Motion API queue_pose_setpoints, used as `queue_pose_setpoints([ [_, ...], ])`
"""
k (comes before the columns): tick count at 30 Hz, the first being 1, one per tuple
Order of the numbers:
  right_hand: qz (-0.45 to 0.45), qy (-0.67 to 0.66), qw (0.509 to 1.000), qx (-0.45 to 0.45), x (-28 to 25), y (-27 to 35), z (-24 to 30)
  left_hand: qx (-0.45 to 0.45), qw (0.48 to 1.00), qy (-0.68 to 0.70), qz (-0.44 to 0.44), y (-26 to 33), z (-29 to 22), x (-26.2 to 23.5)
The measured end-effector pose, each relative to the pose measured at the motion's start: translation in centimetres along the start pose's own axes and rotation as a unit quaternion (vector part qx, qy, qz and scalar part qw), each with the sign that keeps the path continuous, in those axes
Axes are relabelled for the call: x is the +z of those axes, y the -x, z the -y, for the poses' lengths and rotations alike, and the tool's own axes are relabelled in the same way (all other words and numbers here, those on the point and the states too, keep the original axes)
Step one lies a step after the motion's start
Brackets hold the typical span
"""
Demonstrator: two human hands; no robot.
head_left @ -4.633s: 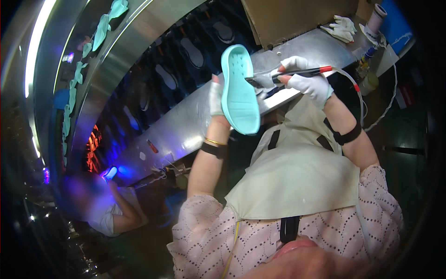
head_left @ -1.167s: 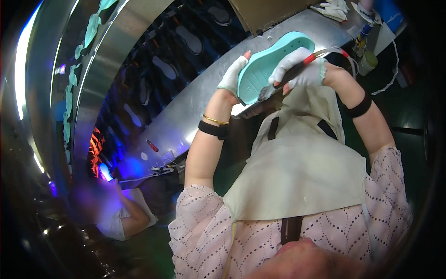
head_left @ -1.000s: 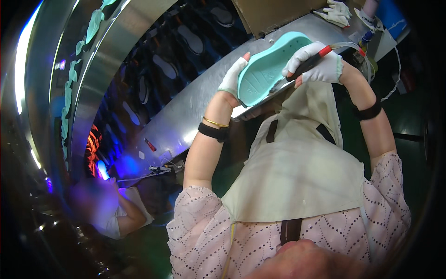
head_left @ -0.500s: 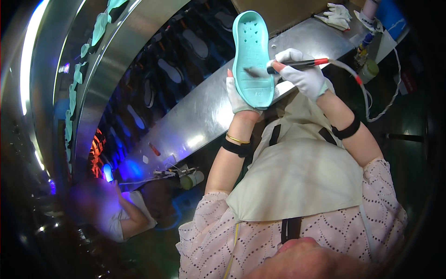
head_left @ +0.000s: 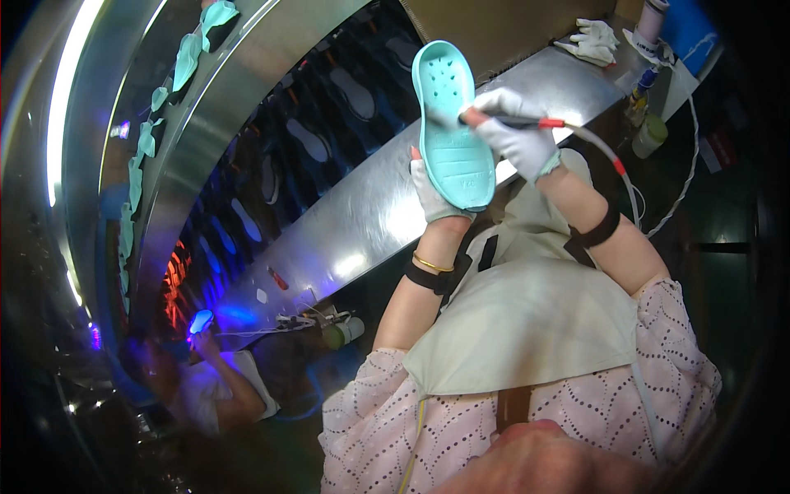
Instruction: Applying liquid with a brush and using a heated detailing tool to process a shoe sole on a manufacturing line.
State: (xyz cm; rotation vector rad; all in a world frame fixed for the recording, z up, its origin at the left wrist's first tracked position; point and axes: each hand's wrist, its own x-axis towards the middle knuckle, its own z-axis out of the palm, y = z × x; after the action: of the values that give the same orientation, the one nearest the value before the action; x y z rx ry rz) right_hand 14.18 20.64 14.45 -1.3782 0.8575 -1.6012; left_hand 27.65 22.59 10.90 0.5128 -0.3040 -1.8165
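Note:
A turquoise shoe sole (head_left: 457, 169) with small holes at its far end is held up over the metal ledge, its hollow inside facing me. My left hand (head_left: 428, 191), in a white fingerless glove, grips its near end from the left and below; most of those fingers are hidden behind it. My right hand (head_left: 520, 142), gloved alike, is closed round a dark brush (head_left: 512, 122) with a red band and a pale hose at its back end. The bristles, smeared by motion, are over the middle of the sole, just below the holes.
A metal ledge (head_left: 370, 222) runs beside a conveyor carrying several soles (head_left: 309, 140). White gloves (head_left: 594, 43), a bottle (head_left: 652, 20) and a jar (head_left: 650, 134) are at far right. Turquoise pieces (head_left: 188, 59) line the upper left. Another person (head_left: 226, 387) works at lower left.
The brush and my right hand have moved up and slightly left along the sole, from its lower half toward the holes. The sole and my left hand sit a little lower in view.

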Motion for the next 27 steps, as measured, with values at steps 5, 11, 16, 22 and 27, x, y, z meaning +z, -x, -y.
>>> queue_pose_setpoints([
  [5,-0.035,-0.114,0.984,0.133,-0.8,-1.9,1.4,-0.038,0.994,-0.002,0.104,0.9,-1.1,0.4],
  [11,0.030,-0.030,0.997,-0.065,-1.4,-3.1,-0.8,-0.014,0.992,-0.087,0.087,1.1,-2.0,-0.1],
  [16,0.175,0.106,0.979,-0.013,-0.4,1.1,0.9,0.010,0.990,-0.108,0.085,2.2,-4.7,-2.7],
  [22,0.159,0.206,0.940,-0.220,-1.5,-1.7,3.1,-0.001,0.987,-0.150,0.059,2.6,-5.0,-1.5],
  [27,0.316,0.221,0.909,-0.157,-1.7,1.1,3.5,0.041,0.978,-0.184,0.085,2.3,-6.2,-2.0],
])
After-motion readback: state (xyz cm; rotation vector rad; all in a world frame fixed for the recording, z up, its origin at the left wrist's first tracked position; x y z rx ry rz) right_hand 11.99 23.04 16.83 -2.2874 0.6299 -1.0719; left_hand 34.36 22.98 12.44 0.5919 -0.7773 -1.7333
